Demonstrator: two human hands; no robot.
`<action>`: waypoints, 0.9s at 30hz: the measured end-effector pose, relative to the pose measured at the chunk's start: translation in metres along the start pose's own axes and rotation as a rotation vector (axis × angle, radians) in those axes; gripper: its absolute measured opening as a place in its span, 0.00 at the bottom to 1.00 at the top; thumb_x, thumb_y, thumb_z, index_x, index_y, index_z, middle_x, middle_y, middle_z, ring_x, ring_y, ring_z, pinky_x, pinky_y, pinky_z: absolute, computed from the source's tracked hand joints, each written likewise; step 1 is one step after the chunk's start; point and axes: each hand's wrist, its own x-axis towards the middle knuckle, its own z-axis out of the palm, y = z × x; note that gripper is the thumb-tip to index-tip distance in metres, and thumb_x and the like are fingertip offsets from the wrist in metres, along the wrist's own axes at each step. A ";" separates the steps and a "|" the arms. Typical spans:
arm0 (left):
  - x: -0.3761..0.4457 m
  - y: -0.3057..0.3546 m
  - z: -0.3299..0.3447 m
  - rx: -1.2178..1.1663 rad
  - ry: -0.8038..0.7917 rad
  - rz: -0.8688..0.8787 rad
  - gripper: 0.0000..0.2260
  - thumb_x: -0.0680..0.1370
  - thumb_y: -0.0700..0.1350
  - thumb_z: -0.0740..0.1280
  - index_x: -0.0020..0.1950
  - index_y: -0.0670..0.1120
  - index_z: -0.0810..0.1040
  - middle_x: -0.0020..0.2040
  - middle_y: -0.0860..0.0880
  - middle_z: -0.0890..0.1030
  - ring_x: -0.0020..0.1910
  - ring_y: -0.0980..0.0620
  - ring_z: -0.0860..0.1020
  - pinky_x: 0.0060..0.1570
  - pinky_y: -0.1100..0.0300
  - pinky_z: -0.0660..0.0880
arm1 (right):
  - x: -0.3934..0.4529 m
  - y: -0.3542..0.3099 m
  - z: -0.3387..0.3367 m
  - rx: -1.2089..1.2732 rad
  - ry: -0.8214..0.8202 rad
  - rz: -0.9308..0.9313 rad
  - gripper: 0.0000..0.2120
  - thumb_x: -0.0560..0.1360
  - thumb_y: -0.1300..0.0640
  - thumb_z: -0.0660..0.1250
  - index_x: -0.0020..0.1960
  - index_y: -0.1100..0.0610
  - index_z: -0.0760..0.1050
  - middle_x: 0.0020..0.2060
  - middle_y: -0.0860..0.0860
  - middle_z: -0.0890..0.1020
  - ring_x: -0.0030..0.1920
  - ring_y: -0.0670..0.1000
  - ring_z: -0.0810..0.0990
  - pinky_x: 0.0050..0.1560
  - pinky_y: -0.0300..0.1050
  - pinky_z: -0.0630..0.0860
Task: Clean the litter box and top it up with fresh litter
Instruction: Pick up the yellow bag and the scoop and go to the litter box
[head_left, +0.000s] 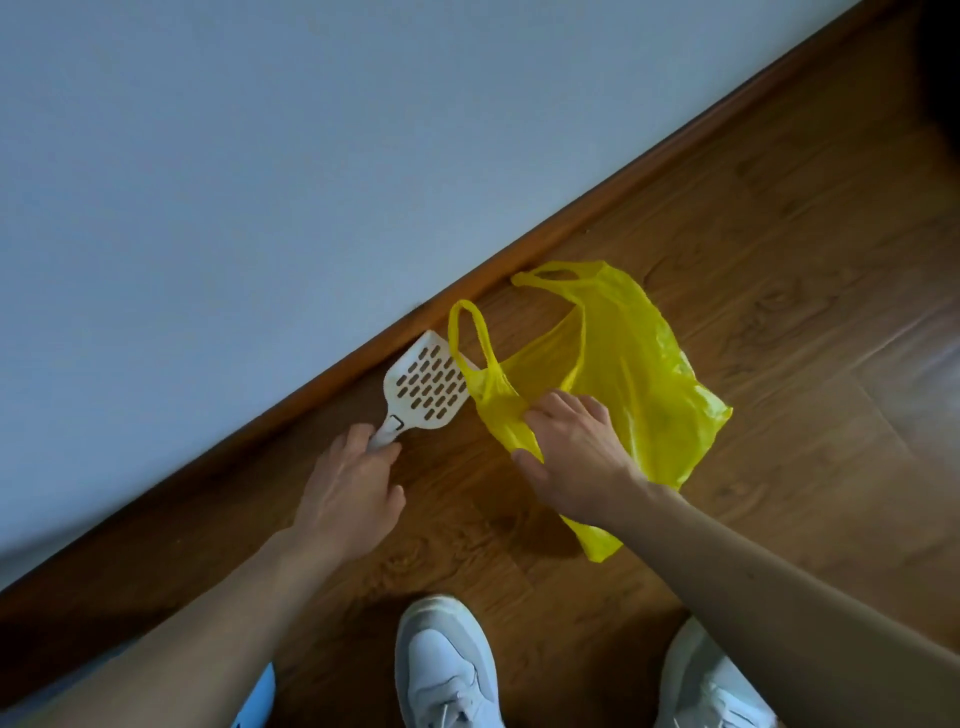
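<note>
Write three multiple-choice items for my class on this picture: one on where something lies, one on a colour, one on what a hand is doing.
1. Where does the litter scoop lie?
A. on the floor by the skirting board
B. inside the bag
C. on a shoe

2. What colour is the plastic bag?
A. blue
B. yellow
C. black

3. What is the right hand doing?
A. hanging idle
B. gripping the scoop
C. pinching the bag

Answers: 1 A, the scoop lies on the wooden floor beside the skirting board; 2 B, the bag is bright yellow; 3 C, its fingers gather the bag's plastic, while the left hand grips the scoop's handle.
</note>
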 end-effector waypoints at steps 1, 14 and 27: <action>-0.009 0.005 -0.003 -0.058 0.020 -0.013 0.22 0.81 0.50 0.65 0.74 0.50 0.69 0.72 0.49 0.66 0.64 0.57 0.66 0.59 0.65 0.69 | -0.010 0.001 -0.007 0.013 0.029 -0.008 0.21 0.79 0.44 0.59 0.66 0.56 0.72 0.66 0.52 0.71 0.72 0.54 0.63 0.74 0.55 0.55; -0.139 0.117 -0.191 -0.222 0.284 0.065 0.18 0.77 0.34 0.67 0.63 0.47 0.69 0.60 0.48 0.75 0.54 0.56 0.71 0.40 0.72 0.68 | -0.160 0.014 -0.186 0.117 0.236 -0.011 0.14 0.80 0.51 0.62 0.63 0.53 0.77 0.59 0.50 0.77 0.61 0.52 0.75 0.62 0.49 0.66; -0.371 0.265 -0.462 -0.296 0.545 0.235 0.17 0.72 0.33 0.71 0.60 0.43 0.78 0.55 0.46 0.82 0.52 0.46 0.80 0.53 0.57 0.74 | -0.420 -0.042 -0.477 0.083 0.632 -0.089 0.09 0.74 0.65 0.69 0.51 0.54 0.78 0.44 0.49 0.78 0.45 0.52 0.78 0.45 0.48 0.74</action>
